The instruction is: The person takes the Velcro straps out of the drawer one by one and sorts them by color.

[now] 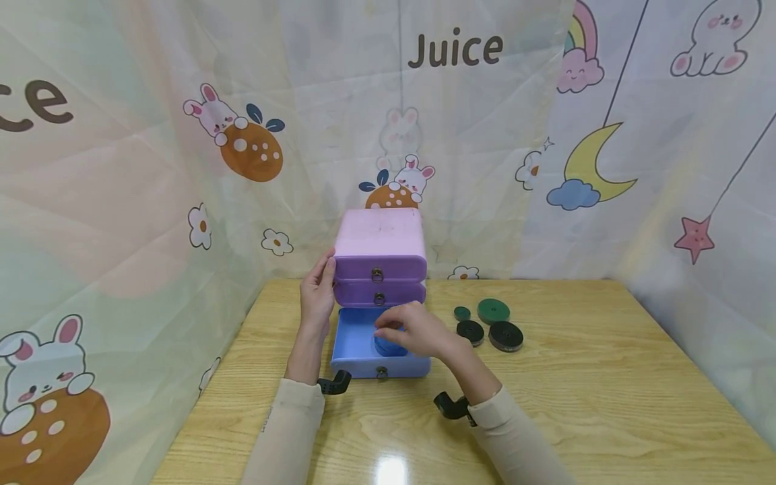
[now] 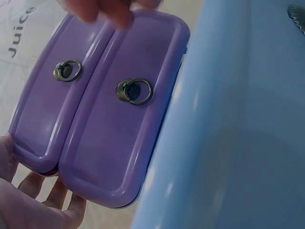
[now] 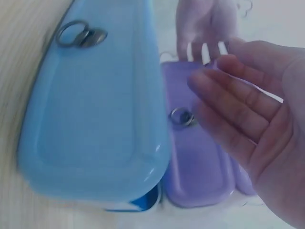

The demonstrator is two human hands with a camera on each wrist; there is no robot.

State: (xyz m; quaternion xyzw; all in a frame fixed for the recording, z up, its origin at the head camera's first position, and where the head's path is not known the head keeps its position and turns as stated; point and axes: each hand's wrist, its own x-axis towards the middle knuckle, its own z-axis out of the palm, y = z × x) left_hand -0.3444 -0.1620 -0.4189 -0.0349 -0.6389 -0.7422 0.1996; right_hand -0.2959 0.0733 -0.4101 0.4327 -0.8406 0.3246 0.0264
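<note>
Drawer (image 1: 351, 368) loading seems underway: left hand (image 1: 316, 293) braces the chest (image 1: 380, 232), unclenched; right hand (image 1: 418, 328), loose-fingered and empty by a blue disc (image 1: 386, 347), should clear before closing.

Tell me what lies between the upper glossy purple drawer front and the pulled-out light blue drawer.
A second glossy purple drawer front with a dark metal ring pull lies between them, as the head view shows.

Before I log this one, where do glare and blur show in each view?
Head: bright glare on the pale wooden table, bottom centre; left wrist: pale streaks along the glossy blue plastic drawer; right wrist: bare right hand and that drawer look soft.
</note>
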